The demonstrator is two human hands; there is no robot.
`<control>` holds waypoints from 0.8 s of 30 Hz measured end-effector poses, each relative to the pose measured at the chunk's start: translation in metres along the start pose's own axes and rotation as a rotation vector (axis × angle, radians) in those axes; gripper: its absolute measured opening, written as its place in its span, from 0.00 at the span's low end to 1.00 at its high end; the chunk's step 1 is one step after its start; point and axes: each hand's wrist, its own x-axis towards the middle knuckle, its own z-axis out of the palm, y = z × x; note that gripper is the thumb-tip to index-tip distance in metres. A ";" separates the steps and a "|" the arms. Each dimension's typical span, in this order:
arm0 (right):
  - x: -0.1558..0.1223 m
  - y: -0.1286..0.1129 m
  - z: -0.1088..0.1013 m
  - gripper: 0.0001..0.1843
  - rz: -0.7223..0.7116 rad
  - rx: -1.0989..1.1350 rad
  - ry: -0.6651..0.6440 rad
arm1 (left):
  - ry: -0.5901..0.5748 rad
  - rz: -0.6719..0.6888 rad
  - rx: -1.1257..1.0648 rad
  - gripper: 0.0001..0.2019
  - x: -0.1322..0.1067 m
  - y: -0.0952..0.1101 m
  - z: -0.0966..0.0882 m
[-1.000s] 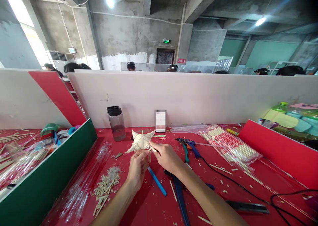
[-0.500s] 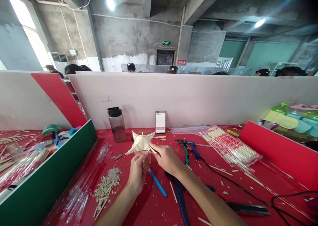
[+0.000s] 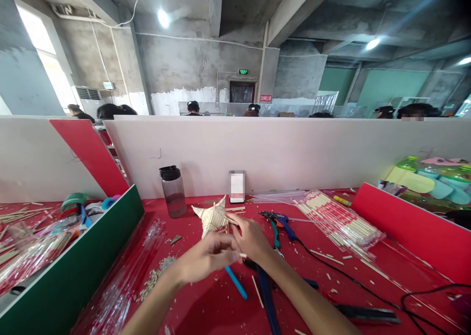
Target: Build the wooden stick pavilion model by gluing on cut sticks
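Observation:
A pale star-shaped piece built from thin wooden sticks [image 3: 212, 219] is up in front of me above the table, tilted, its lower part hidden by my hands. My right hand [image 3: 250, 237] is closed on its right side, thumb and fingers pinching the edge. My left hand [image 3: 209, 257] crosses just below the star with fingers curled. From its fingertips pokes the end of a short wooden stick [image 3: 243, 255]; the rest of that stick is hidden. A blue pen-like stick [image 3: 236, 282] lies on the table beneath my hands.
Behind the hands stand a water bottle [image 3: 173, 193] and a phone [image 3: 237, 187]. To the right lie a glue gun [image 3: 281, 220], blue-handled pliers [image 3: 267, 296], a black cable and bagged sticks [image 3: 342, 222]. Stick offcuts [image 3: 152, 281] and plastic wrap are left, by a green divider [image 3: 81, 256].
My left hand has let go of the star's lower edge and swung right and down, turning over, with a stick end now at its fingertips. The star has tilted in my right hand.

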 end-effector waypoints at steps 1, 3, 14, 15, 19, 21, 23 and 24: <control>0.000 0.001 0.001 0.24 0.003 0.004 0.012 | 0.061 0.060 0.079 0.11 -0.004 0.012 -0.007; 0.000 0.003 0.003 0.23 -0.005 0.018 0.042 | 0.253 0.148 0.245 0.12 -0.008 0.028 -0.024; 0.002 0.006 0.005 0.05 0.033 0.064 0.151 | 0.480 0.061 0.892 0.10 0.041 -0.003 -0.058; 0.002 0.007 0.005 0.05 0.034 0.073 0.158 | 0.472 0.062 0.925 0.10 0.041 -0.002 -0.057; 0.002 0.010 0.006 0.05 0.030 0.156 0.157 | 0.419 0.091 0.994 0.10 0.030 0.005 -0.058; 0.003 0.010 0.007 0.05 0.024 0.189 0.153 | 0.388 0.102 1.002 0.11 0.025 0.006 -0.059; 0.004 0.011 0.008 0.06 0.022 0.196 0.159 | 0.366 0.122 1.010 0.12 0.024 0.007 -0.059; 0.005 0.012 0.009 0.06 0.025 0.193 0.165 | 0.356 0.132 1.018 0.12 0.024 0.006 -0.059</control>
